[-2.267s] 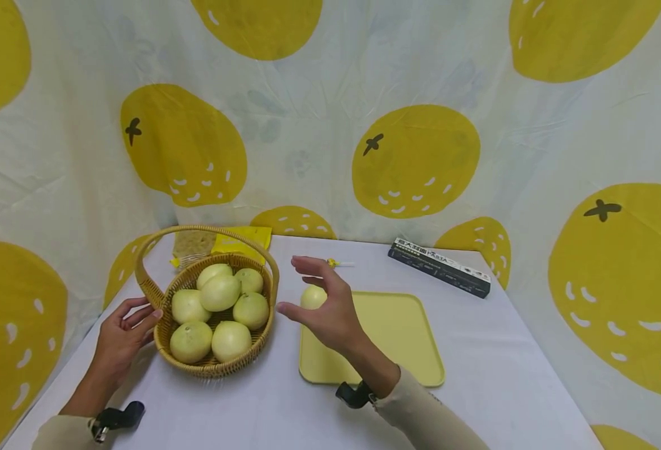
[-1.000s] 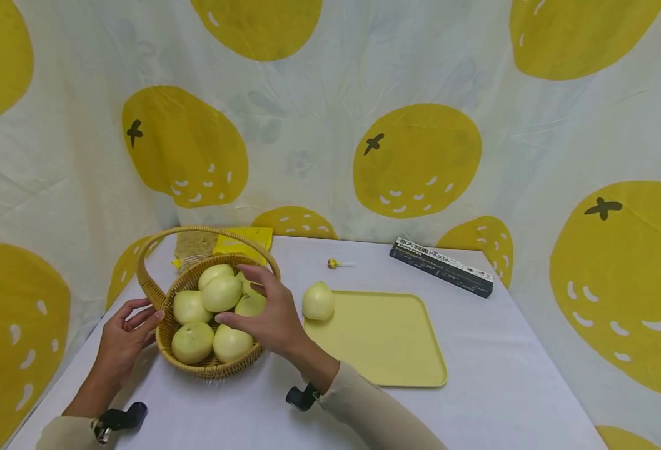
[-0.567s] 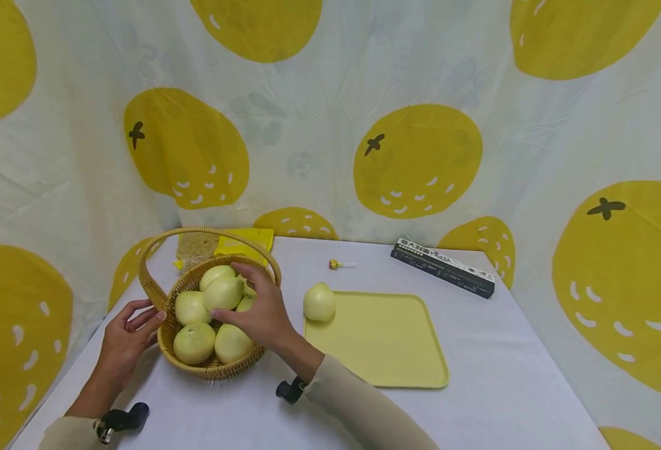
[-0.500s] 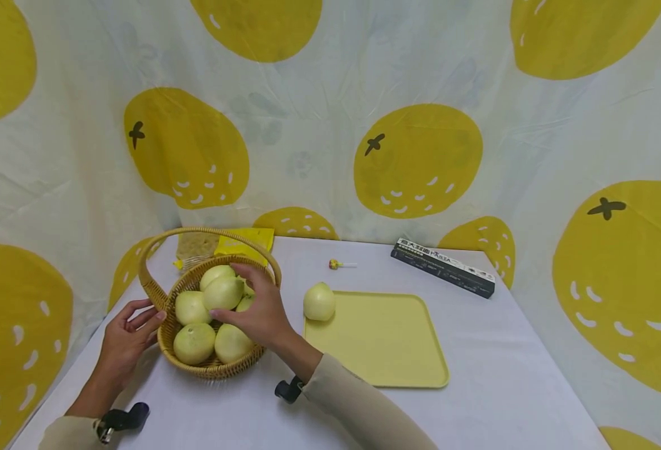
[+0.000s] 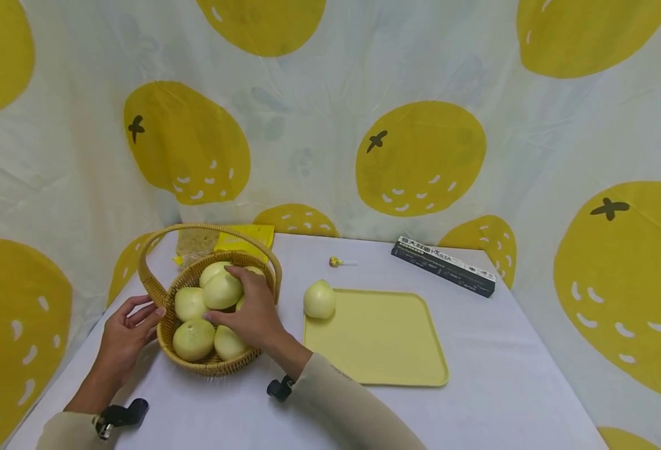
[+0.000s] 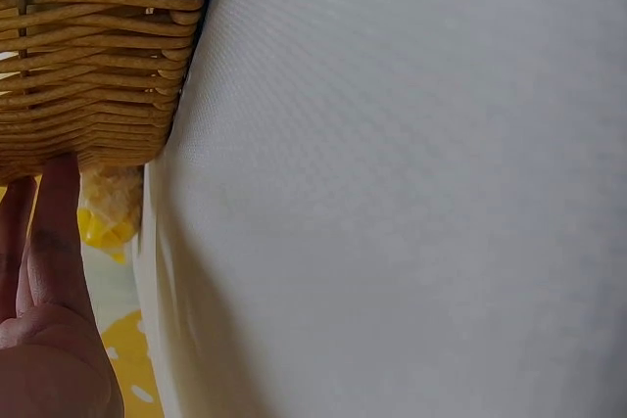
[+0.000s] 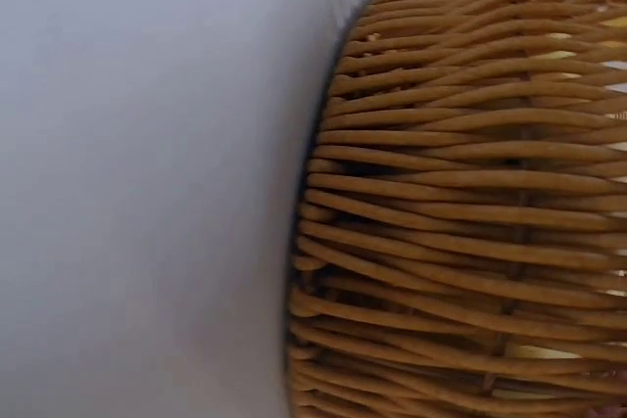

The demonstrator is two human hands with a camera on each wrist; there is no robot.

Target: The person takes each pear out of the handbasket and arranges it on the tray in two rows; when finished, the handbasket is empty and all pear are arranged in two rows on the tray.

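Note:
In the head view, my right hand (image 5: pixel 251 312) reaches into a wicker basket (image 5: pixel 212 365) and holds a pale yellow-green pear (image 5: pixel 221 291), the top one of the pile, between thumb and fingers. Several more pears lie around it, among them one near the front (image 5: pixel 193 340); some are partly hidden by the hand. My left hand (image 5: pixel 130 331) rests against the basket's left side, below the handle's foot. Its nearly straight fingers (image 6: pixel 54 232) touch the woven outer wall in the left wrist view. The right wrist view shows mostly the basket's wicker wall (image 7: pixel 470 203).
Right of the basket lies a yellow tray (image 5: pixel 381 344), with one pear (image 5: pixel 319 300) at its back left corner. Behind are a lollipop (image 5: pixel 341 262), a dark pasta box (image 5: pixel 443 267) and yellow packets (image 5: pixel 248 236). The basket's tall handle (image 5: pixel 209 226) arches over its back.
My right hand has moved left from the tray's corner, where it has left a pear, into the basket, and has closed round the top pear. The left hand has stayed at the basket.

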